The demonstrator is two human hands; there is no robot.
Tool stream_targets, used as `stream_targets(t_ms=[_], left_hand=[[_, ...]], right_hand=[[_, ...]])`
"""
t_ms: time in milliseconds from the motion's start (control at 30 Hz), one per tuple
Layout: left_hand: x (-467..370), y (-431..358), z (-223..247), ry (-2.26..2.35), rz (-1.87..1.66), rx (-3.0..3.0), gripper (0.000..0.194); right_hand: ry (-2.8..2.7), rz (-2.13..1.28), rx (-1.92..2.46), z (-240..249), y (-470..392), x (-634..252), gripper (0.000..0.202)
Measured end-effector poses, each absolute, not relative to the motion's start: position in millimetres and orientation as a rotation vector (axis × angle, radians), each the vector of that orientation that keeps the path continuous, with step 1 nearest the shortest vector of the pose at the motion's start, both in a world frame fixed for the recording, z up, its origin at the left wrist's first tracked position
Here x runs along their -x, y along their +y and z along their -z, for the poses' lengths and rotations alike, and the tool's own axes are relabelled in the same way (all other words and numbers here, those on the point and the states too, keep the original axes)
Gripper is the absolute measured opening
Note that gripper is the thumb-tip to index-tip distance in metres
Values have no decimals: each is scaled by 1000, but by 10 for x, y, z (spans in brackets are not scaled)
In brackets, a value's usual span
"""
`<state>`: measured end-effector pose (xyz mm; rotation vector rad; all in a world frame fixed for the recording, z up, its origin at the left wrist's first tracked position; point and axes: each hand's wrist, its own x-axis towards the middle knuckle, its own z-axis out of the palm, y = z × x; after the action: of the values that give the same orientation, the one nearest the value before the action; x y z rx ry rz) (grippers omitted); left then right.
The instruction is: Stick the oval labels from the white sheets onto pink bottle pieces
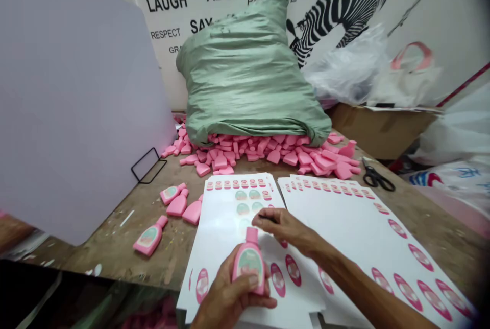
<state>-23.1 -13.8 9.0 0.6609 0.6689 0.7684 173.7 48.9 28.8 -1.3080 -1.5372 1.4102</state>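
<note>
My left hand (233, 288) is wrapped round a small pink bottle (251, 255), its cap pointing up and away from me. On its front is a green and pink oval label, and my thumb rests on the label's lower part. Just beyond the cap, my right hand (285, 227) is closed in a pinch over the sticker sheet (220, 242). A thin dark thing shows between its fingers, too small to name. Round green stickers (242, 209) and pink oval ones remain on that sheet. Beside it lies a second stack of sticker sheets (329, 216).
Left of the sheets lie several pink bottles (149, 237), some labelled. A heap of pink bottles (268, 150) spills from under a green sack (248, 73) at the back. Black scissors (377, 178), a cardboard box (378, 127) and a white panel (76, 89) flank the work area.
</note>
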Motion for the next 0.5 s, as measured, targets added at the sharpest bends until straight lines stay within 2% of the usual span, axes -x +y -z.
stream_targets(t_ms=[100, 167, 233, 367, 500], left_hand=[[665, -3, 54, 1052, -961, -760, 53], [1027, 173, 183, 1493, -1099, -951, 55], [1352, 367, 288, 1835, -1165, -1227, 58], [1625, 549, 245, 2164, -1226, -1850, 61], [1362, 524, 12, 2055, -1258, -2065, 42]], right_hand=[[-1419, -862, 1700, -284, 1117, -2048, 35], [-1262, -692, 1853, -262, 1586, -2246, 36], [-1133, -620, 1963, -213, 1992, -2378, 35], [-947, -600, 2092, 5, 2463, -2434, 34], [-865, -632, 2107, 245, 2569, -2451, 36]])
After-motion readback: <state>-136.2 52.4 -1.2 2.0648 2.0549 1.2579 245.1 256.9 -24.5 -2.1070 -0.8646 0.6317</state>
